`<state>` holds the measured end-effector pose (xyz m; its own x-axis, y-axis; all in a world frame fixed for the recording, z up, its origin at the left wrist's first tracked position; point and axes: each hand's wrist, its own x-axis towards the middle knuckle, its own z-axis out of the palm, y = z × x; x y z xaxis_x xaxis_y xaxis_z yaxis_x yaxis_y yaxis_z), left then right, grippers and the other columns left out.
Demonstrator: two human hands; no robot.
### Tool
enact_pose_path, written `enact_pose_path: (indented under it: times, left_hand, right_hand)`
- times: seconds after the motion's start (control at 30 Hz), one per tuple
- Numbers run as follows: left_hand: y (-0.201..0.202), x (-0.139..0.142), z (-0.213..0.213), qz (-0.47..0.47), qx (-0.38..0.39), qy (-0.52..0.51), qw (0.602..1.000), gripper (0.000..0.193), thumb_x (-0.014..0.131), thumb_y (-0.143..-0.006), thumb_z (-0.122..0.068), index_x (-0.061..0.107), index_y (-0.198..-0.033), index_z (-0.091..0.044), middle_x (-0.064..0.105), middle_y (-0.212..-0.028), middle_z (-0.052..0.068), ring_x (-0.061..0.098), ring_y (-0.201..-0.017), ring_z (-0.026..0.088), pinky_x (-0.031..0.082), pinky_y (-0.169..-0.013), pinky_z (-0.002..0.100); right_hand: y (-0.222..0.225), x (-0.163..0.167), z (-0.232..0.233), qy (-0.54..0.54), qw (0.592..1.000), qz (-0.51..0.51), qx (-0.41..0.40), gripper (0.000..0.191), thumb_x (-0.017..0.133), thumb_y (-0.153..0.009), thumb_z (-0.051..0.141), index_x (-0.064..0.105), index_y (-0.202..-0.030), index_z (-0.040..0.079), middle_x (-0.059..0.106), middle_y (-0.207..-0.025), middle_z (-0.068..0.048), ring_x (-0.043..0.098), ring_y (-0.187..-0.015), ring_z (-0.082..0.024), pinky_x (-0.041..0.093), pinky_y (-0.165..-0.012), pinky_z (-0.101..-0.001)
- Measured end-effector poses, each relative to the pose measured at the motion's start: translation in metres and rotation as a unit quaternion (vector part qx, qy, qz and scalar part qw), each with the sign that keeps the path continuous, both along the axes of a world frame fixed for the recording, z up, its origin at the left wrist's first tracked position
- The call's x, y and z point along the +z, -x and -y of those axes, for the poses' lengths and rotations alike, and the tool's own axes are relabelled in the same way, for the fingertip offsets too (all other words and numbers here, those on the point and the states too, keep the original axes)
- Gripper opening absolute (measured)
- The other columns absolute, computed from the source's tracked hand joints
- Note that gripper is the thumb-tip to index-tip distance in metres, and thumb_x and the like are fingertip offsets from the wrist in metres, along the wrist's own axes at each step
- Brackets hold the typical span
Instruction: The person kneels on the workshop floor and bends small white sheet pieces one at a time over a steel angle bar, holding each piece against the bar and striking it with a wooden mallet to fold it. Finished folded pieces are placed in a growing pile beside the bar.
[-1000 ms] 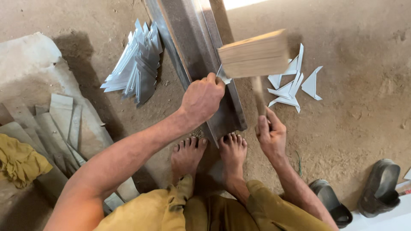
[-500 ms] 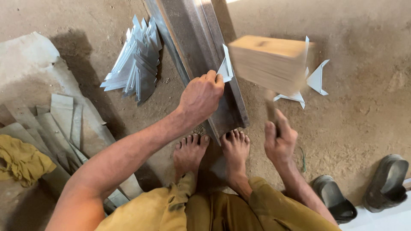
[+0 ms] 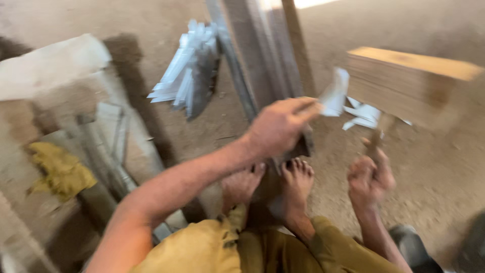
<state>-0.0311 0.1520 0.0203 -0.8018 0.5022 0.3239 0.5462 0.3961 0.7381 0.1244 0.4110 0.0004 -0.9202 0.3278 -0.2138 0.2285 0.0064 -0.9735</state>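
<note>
My left hand [image 3: 278, 126] pinches a small shiny metal piece [image 3: 334, 93] and holds it against a long steel bar [image 3: 262, 55] that lies on the dirt floor. In my right hand [image 3: 371, 174] I grip the thin handle of a wooden mallet, whose big block head [image 3: 409, 83] is raised to the right of the bar. Both bare feet [image 3: 295, 179] rest on the near end of the bar. The view is blurred by motion.
A fan of cut metal pieces [image 3: 189, 78] lies left of the bar, and a few more pieces [image 3: 366, 116] lie under the mallet. Metal strips and a yellow cloth [image 3: 60, 169] sit at the left. A dark sandal [image 3: 411, 247] shows at the lower right.
The mallet head has swung from over the bar out to the right and higher. The left hand stays on the metal piece. The camera has moved closer.
</note>
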Motion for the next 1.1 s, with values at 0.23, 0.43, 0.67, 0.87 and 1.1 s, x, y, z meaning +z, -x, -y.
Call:
enact_pose_path:
  times: [0.23,0.43,0.67,0.87,1.1]
  left_hand:
    - [-0.015,-0.019,0.112,0.041,0.375,0.101,0.921,0.027,0.078,-0.096,-0.016,0.061,-0.111,-0.001,0.061,-0.102,0.016,0.060,-0.093,0.033,0.049,-0.077,0.044]
    - [-0.033,-0.073,0.145,0.077,0.388,0.212,0.894,0.038,0.075,-0.083,-0.005,0.058,-0.117,0.000,0.060,-0.106,0.021,0.059,-0.100,0.043,0.050,-0.084,0.052]
    - [-0.021,-0.014,0.155,0.235,0.309,0.055,0.920,0.025,0.081,-0.091,-0.014,0.068,-0.112,-0.007,0.071,-0.097,0.014,0.071,-0.082,0.027,0.056,-0.075,0.038]
    - [0.011,-0.013,0.118,0.511,0.060,-0.154,0.844,0.033,0.076,-0.091,-0.013,0.062,-0.121,-0.006,0.075,-0.091,0.005,0.067,-0.081,0.009,0.055,-0.071,0.030]
    - [0.014,-0.032,0.110,0.491,0.051,-0.120,0.861,0.028,0.074,-0.091,-0.011,0.060,-0.114,-0.007,0.073,-0.087,0.003,0.065,-0.077,0.007,0.052,-0.066,0.029]
  right_hand:
    - [-0.007,0.006,0.038,-0.159,0.978,0.009,0.139,0.031,0.051,-0.110,0.014,0.058,-0.135,-0.003,0.056,-0.069,0.000,0.051,-0.054,-0.004,0.043,-0.048,-0.0223]
    - [-0.012,-0.017,0.062,-0.172,0.963,0.075,0.191,0.035,0.061,-0.106,0.011,0.061,-0.137,-0.004,0.065,-0.085,0.001,0.054,-0.075,-0.003,0.048,-0.063,-0.0204]
    - [0.002,0.026,0.056,-0.113,0.970,0.155,0.147,0.041,0.060,-0.104,0.012,0.058,-0.143,0.001,0.056,-0.072,0.003,0.049,-0.062,-0.002,0.042,-0.054,-0.0199]
    - [0.025,0.042,0.050,-0.292,0.930,0.109,0.196,0.029,0.056,-0.107,0.018,0.059,-0.130,0.002,0.055,-0.062,0.002,0.050,-0.051,-0.005,0.039,-0.046,-0.0232]
    - [0.018,0.029,0.049,-0.087,0.968,0.178,0.151,0.023,0.054,-0.108,0.019,0.058,-0.122,0.002,0.050,-0.065,0.004,0.045,-0.054,-0.003,0.037,-0.046,-0.0215]
